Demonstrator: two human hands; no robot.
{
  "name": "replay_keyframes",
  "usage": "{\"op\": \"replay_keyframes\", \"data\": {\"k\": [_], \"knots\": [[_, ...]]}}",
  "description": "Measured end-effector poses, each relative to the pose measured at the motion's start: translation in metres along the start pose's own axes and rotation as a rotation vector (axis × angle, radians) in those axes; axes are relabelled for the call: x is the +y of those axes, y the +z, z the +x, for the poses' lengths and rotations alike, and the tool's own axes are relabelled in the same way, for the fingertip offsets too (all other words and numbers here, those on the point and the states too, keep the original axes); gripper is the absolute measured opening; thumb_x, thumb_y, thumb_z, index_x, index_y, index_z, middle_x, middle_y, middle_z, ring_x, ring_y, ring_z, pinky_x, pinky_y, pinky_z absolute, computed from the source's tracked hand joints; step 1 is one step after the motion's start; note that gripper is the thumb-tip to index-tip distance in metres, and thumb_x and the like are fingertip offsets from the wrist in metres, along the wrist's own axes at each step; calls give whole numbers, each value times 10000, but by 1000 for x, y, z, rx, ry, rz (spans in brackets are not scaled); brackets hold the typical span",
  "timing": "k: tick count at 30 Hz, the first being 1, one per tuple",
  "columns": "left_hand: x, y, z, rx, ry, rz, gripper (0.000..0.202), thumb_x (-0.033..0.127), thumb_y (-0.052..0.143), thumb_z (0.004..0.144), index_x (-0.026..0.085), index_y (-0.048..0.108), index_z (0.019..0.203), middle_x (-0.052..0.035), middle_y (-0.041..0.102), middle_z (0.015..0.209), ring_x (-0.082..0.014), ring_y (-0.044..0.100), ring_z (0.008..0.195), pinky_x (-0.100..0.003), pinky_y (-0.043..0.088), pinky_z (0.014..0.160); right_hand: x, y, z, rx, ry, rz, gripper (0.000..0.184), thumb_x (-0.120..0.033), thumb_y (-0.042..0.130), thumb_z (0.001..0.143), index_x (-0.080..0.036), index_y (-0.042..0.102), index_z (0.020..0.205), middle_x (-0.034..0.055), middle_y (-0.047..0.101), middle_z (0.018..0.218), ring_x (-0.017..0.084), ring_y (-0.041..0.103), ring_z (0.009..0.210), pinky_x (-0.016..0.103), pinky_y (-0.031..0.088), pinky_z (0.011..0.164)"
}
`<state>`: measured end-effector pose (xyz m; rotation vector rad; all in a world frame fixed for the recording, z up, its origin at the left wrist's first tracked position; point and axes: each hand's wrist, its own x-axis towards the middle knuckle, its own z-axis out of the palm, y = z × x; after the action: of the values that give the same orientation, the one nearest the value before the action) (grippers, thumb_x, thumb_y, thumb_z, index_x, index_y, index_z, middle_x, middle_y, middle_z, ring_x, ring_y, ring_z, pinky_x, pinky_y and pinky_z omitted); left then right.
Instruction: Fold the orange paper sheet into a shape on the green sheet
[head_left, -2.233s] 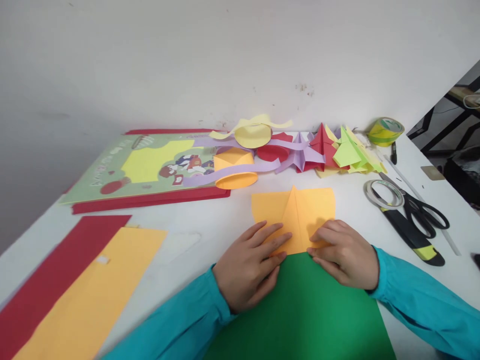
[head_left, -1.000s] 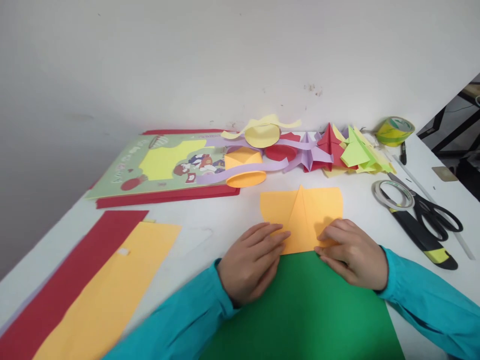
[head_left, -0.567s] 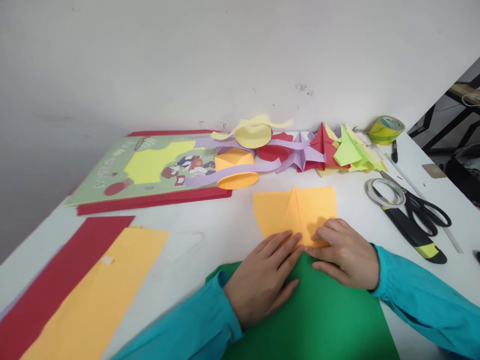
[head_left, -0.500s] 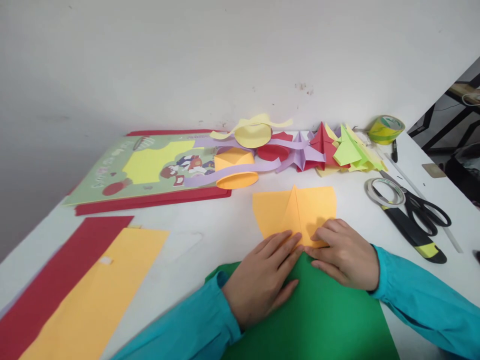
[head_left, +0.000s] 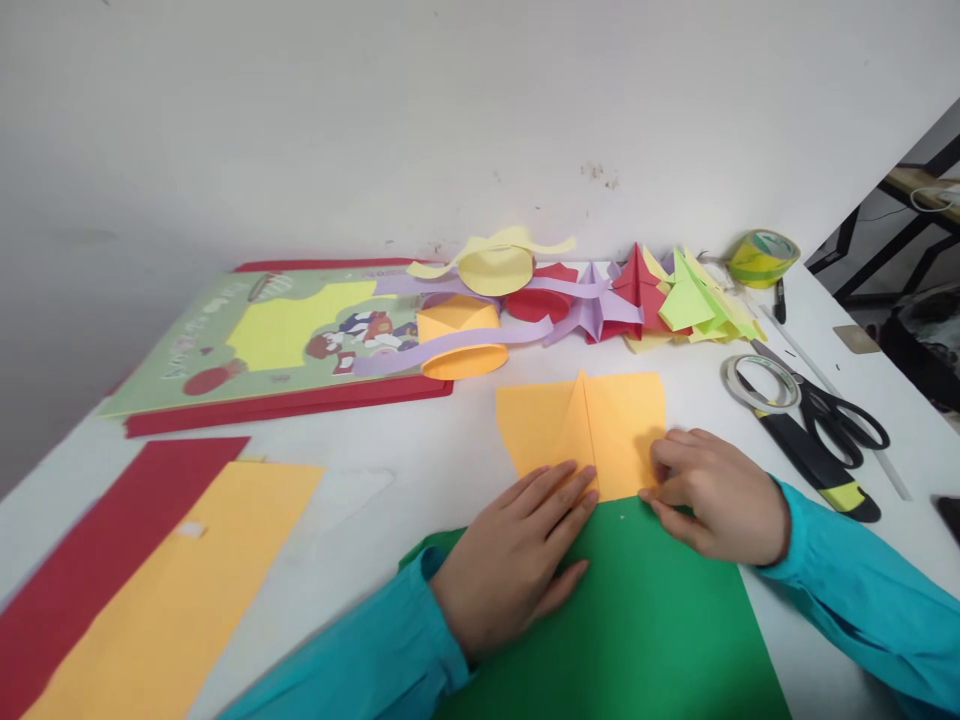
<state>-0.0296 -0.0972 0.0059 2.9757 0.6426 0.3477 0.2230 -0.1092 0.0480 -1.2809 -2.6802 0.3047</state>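
Observation:
A folded piece of orange paper lies in front of me, with an upright crease and a pointed flap at its middle. Its lower edge meets the green sheet. My left hand rests flat, fingers stretched over the lower middle of the orange paper and palm over the green sheet. At the paper's lower right corner, my right hand has its fingers curled, with thumb and forefinger closed on the edge. The exact fingertip contact there is partly hidden.
On the right lie scissors, a roll of white tape and a black-yellow cutter knife. Folded paper shapes and an orange paper ring stand by the wall. Leftward are a printed green pad and red paper strips.
My right hand has slid rightward along the orange paper's lower edge, from near the centre crease to the corner. My left hand stays on the paper. The whole view has shifted slightly.

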Motion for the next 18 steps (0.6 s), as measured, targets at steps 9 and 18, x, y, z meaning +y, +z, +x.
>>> {"op": "replay_keyframes", "data": {"k": [9, 18], "knots": [[-2, 1, 0, 19, -2, -24, 456, 309, 497, 906, 112, 510, 1317, -147, 505, 1404, -307, 469, 1285, -466, 457, 1032, 6, -9, -10, -171, 96, -114, 380, -252, 523, 907, -177, 613, 545, 19, 583, 572, 115, 467, 529, 325, 209, 554], [-2, 2, 0, 30, 13, 6, 454, 315, 488, 903, 94, 524, 1298, -152, 518, 1391, -318, 489, 1267, -463, 478, 1005, 8, -14, -4, -183, 67, -64, 340, -202, 498, 874, -188, 606, 552, 26, 581, 580, 136, 474, 557, 307, 258, 555]]}}
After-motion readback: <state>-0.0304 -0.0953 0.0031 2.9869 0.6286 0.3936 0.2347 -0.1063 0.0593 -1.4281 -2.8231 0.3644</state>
